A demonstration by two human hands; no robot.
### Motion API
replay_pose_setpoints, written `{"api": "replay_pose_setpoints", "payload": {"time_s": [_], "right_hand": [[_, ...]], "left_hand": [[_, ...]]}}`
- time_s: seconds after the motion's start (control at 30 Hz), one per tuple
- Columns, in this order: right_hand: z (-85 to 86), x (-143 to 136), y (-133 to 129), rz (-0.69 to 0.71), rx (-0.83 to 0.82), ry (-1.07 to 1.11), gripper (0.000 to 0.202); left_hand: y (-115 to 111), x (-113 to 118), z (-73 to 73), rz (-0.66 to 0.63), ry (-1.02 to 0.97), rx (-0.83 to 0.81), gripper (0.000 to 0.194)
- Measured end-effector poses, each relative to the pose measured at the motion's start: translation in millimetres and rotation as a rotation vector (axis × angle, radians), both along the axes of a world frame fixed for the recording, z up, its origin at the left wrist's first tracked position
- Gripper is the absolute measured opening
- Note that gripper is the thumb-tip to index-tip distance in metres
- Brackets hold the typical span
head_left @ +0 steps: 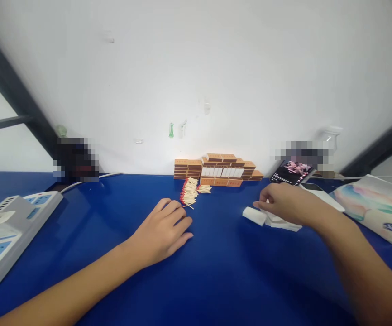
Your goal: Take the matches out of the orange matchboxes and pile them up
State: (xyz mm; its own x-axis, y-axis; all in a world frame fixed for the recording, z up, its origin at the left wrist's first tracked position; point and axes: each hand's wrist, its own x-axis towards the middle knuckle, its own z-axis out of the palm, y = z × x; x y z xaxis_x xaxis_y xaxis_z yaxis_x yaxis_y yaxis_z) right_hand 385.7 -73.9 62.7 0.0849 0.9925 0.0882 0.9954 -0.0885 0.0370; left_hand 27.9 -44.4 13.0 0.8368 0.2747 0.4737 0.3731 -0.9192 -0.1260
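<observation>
My left hand (164, 231) rests palm down on the blue table (216, 271), fingers loosely curled, holding nothing, just short of a pile of red-tipped matches (189, 192). My right hand (284, 203) lies over a few small white matchbox trays (255, 215) and its fingertips touch one of them. Behind the matches, against the white wall, stands a stack of orange-brown matchboxes (216, 170) with a row of white inner trays in its middle.
A white power strip with blue sockets (2, 231) lies at the left edge, its cable running along the wall. A phone (291, 172) leans at the back right. A tissue pack (374, 206) and a flat white object (321, 194) lie to the right.
</observation>
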Motion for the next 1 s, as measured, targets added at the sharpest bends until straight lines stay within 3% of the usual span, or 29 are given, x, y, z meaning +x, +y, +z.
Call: {"api": "replay_pose_setpoints", "payload": {"time_s": [0.07, 0.27, 0.57, 0.67, 0.8, 0.9, 1.0], "right_hand": [[-4.7, -14, 0, -0.062, -0.073, -0.077, 0.027], [-11.8, -47, -1, 0.06, -0.191, -0.101, 0.026], [-22.7, -27, 3, 0.051, -0.225, -0.137, 0.01], [-19.7, -34, 3, 0.063, -0.201, -0.186, 0.01], [-14.9, -53, 1, 0.108, -0.082, -0.18, 0.02], [-14.6, -64, 0, 0.166, -0.008, -0.153, 0.021], [-16.0, -67, 1, 0.191, 0.013, -0.133, 0.021]], "left_hand": [[0, 0, -0.5, -0.007, 0.007, 0.004, 0.016], [-3, 1, -2.3, -0.037, -0.003, -0.001, 0.015], [-2, -1, 1.9, -0.046, -0.024, -0.027, 0.015], [18, -4, 13.0, 0.053, -0.096, -0.087, 0.019], [66, 2, 39.7, 0.211, -0.098, -0.108, 0.043], [105, 19, 59.5, 0.295, -0.002, -0.085, 0.054], [134, 40, 69.8, 0.372, 0.181, -0.085, 0.056]]}}
